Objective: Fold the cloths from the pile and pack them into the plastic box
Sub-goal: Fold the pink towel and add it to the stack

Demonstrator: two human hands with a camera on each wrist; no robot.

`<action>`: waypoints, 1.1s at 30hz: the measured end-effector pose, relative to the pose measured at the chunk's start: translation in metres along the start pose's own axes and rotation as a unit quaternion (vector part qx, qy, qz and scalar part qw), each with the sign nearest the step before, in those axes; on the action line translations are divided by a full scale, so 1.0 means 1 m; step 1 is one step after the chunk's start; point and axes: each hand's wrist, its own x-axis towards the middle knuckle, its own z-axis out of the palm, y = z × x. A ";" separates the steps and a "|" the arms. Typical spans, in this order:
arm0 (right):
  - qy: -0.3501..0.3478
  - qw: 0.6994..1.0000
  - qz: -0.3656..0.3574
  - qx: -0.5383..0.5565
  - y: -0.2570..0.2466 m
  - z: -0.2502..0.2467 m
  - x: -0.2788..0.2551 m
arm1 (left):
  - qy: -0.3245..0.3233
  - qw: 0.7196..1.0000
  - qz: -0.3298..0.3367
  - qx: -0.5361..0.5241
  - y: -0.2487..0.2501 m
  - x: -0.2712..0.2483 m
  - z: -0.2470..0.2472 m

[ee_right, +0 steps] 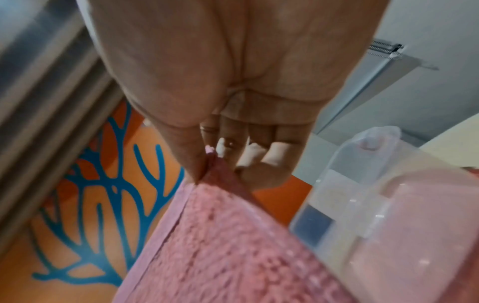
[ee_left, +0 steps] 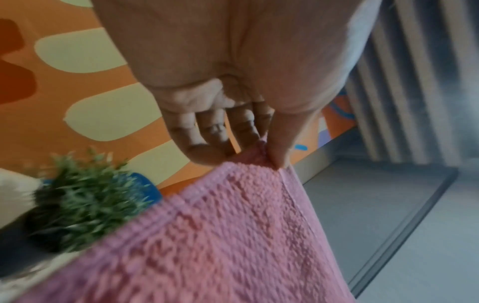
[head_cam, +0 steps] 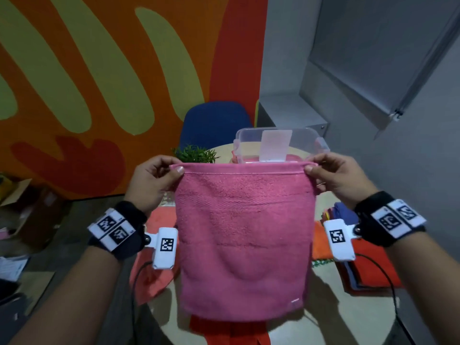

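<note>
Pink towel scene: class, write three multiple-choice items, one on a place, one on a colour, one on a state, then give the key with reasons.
1. Where is the plastic box?
A. behind the towel, on the table
B. on the floor
C. on the chair

2. What colour is the held towel?
A. blue
B. pink
C. green

3. How is the towel held?
A. lying folded
B. crumpled in one fist
C. hanging, pinched at both top corners

Key: A, the box rises beyond the towel's top edge; B, its terry is pink; C, the left hand and right hand each pinch a corner.
</note>
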 end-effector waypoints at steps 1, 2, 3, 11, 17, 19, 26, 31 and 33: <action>0.009 1.000 0.013 -0.017 0.015 0.001 0.006 | 0.002 1.000 -0.008 0.017 -0.016 0.005 0.003; 0.018 0.999 0.022 -0.037 0.032 0.002 0.011 | 0.004 0.999 -0.015 0.038 -0.034 0.010 0.006; 0.026 0.997 0.028 -0.062 0.047 0.003 0.016 | 0.007 0.998 -0.025 0.063 -0.051 0.015 0.009; 0.039 0.977 0.096 -0.187 0.146 0.014 -0.005 | 0.030 0.969 -0.171 0.174 -0.146 -0.001 0.022; -0.020 0.951 0.201 -0.234 0.194 0.015 -0.056 | -0.025 0.943 -0.254 0.214 -0.194 -0.063 0.007; -0.037 0.944 0.230 -0.235 0.203 0.012 -0.069 | -0.044 0.936 -0.280 0.207 -0.198 -0.085 0.005; -0.088 0.919 0.273 -0.270 0.219 0.008 -0.104 | -0.079 0.922 -0.337 0.173 -0.187 -0.126 0.013; -0.109 0.909 0.273 -0.296 0.224 0.008 -0.115 | -0.071 0.918 -0.362 0.149 -0.183 -0.139 0.018; -0.112 0.904 0.271 -0.310 0.226 0.009 -0.118 | -0.078 0.915 -0.361 0.162 -0.183 -0.142 0.017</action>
